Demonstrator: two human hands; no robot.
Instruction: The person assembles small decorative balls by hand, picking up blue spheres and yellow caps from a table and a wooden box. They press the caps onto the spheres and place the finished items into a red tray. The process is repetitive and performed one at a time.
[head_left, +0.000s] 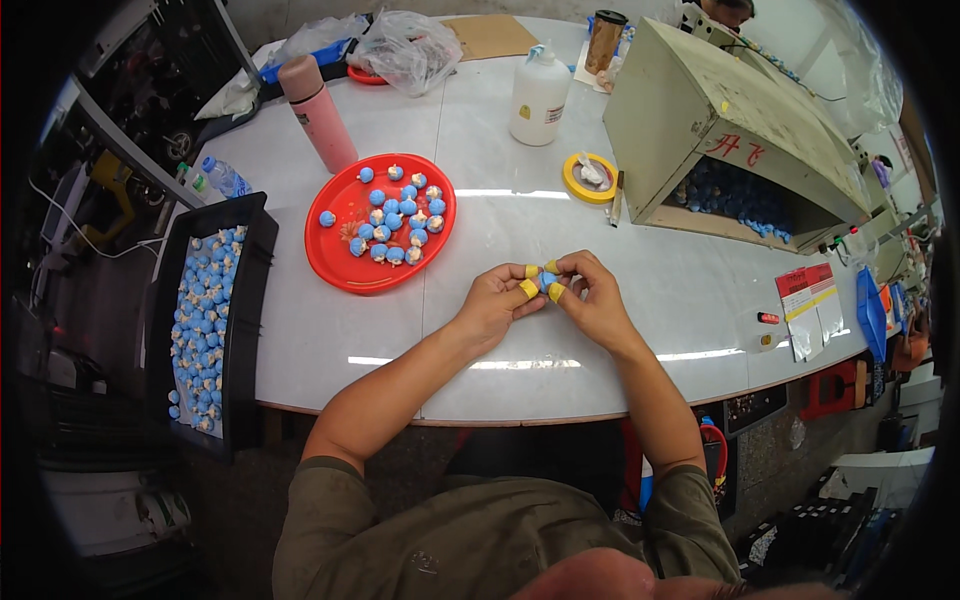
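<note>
Close in front of me, over the white table, both hands meet around a small blue piece (546,281); its exact kind is too small to make out. My left hand (490,306) pinches it from the left, and my right hand (598,302) grips it from the right. Yellow tape wraps the thumbs and forefingers of both. To the left of my hands, a red plate (330,262) carries several small blue balls (391,218) with cream-coloured tips. Many similar balls (205,310) fill a long black tray (247,310) at the table's left edge.
A wooden box (690,110) with blue pieces (735,200) inside stands back right. Nearer are a yellow tape roll (571,182) and a marker (617,198). Behind stand a white bottle (538,98) and a pink flask (322,120). Papers (810,305) lie right; another person (730,12) is beyond.
</note>
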